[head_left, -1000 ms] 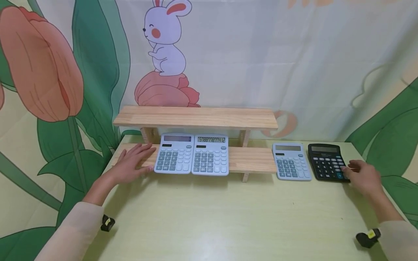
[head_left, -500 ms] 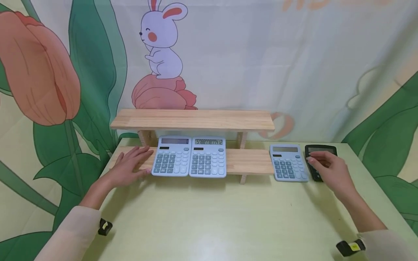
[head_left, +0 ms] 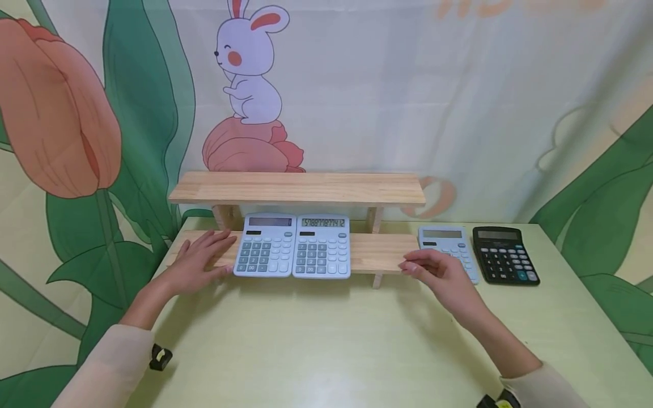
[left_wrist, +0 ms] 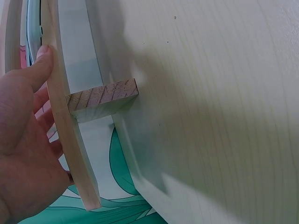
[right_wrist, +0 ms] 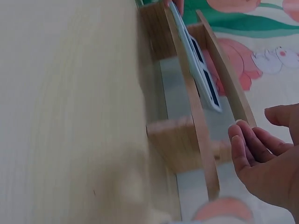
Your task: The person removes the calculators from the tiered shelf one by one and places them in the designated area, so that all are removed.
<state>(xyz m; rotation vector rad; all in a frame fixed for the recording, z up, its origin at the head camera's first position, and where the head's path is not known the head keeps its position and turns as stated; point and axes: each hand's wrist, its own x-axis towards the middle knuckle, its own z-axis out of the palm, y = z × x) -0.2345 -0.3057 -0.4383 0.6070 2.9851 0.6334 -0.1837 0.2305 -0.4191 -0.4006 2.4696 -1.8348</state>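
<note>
Two light blue calculators, a left one (head_left: 262,249) and a right one (head_left: 321,252), lean side by side on the lower board (head_left: 381,253) of a small wooden shelf. My left hand (head_left: 196,266) rests on the left end of that board, fingers spread, fingertips close to the left calculator. In the left wrist view the thumb (left_wrist: 43,65) lies along the board's front edge. My right hand (head_left: 451,283) hovers by the board's right end with loosely bent fingers and nothing in them. It partly covers a third light blue calculator (head_left: 442,234) on the table. Right of that lies a black calculator (head_left: 502,258).
The shelf's upper board (head_left: 296,188) stands behind and above the lower one. A pale wood-grain table (head_left: 326,340) spreads out in front. Behind hangs a cloth (head_left: 357,85) printed with a rabbit and tulips.
My right hand has left the black calculator and swept left, past the third blue one, to the shelf's right end. My left hand has stayed at the shelf. The calculators have kept their places.
</note>
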